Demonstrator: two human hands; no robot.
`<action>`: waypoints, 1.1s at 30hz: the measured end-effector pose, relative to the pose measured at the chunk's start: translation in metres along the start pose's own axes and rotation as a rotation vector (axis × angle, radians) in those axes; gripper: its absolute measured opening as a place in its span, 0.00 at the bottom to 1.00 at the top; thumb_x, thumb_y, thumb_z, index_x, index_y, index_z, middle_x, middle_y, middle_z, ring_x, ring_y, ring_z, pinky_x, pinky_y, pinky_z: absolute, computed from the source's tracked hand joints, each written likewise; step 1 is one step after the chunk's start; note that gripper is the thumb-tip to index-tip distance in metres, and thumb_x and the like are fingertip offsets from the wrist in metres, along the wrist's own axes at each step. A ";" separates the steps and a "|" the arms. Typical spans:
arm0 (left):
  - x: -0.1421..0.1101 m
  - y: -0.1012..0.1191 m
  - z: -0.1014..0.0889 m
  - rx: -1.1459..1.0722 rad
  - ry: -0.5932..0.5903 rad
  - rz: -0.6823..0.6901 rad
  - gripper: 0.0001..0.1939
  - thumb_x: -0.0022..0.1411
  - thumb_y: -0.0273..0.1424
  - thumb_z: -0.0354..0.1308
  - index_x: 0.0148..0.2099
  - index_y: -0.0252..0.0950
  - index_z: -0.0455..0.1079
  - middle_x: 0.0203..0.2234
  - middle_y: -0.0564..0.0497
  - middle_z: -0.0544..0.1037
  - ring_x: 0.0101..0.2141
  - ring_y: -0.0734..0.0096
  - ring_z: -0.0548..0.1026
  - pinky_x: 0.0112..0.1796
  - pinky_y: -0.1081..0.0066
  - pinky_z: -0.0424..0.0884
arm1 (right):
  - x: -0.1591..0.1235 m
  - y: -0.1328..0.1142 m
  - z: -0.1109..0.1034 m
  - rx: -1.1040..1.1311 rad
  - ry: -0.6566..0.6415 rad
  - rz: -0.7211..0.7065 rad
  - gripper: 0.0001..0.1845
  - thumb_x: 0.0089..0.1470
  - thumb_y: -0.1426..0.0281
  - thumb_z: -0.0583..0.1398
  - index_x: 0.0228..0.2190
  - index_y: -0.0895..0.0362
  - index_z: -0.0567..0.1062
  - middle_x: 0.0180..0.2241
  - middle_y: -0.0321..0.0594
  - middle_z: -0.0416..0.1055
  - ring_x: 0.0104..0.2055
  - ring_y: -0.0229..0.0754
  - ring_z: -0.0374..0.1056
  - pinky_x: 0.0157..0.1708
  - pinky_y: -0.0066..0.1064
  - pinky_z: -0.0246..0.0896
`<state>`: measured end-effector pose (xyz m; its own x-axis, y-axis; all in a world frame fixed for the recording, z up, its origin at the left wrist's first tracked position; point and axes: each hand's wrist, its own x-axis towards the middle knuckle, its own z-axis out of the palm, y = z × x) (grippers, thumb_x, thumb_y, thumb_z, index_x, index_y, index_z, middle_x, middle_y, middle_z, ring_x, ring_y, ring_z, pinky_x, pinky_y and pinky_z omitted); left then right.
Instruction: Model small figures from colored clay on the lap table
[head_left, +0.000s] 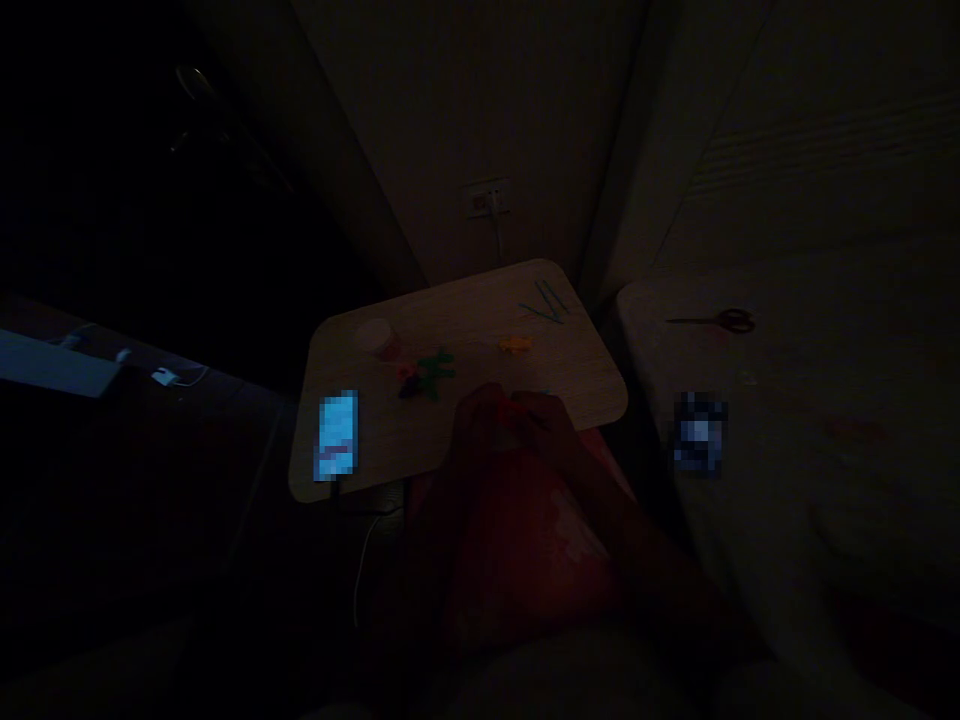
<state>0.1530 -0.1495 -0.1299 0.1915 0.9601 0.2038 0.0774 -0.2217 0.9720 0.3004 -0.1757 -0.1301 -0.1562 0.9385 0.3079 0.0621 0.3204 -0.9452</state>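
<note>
The scene is very dark. My left hand (477,420) and my right hand (549,425) are close together over the near edge of a small wooden table (405,440). Both hands are closed around a small red piece (514,408), whose shape I cannot make out. Left of my hands lies a green piece with several arms (435,374), touching small red (406,371) and dark (409,387) pieces. Beyond my hands is a small orange-yellow piece (515,344). Thin green sticks (551,300) lie at the far right of the table.
A tub with a pale lid (375,335) stands at the back left. A lit phone (336,437) lies at the left edge, a cable (361,570) below it. On the pale surface to the right are scissors (727,320) and a blurred dark item (699,435). A wall socket (487,200) holds a plug.
</note>
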 end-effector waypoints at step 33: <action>-0.008 0.004 -0.011 0.276 -0.153 0.164 0.24 0.71 0.50 0.54 0.31 0.37 0.71 0.28 0.50 0.72 0.31 0.66 0.69 0.35 0.65 0.65 | 0.004 0.007 -0.010 -0.254 -0.062 0.046 0.24 0.67 0.52 0.54 0.27 0.55 0.73 0.25 0.37 0.71 0.28 0.40 0.63 0.29 0.31 0.54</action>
<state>0.1408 -0.1561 -0.1267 0.3658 0.8758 0.3148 0.2910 -0.4289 0.8552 0.3106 -0.1686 -0.1346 -0.2069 0.9456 0.2510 0.3144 0.3072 -0.8982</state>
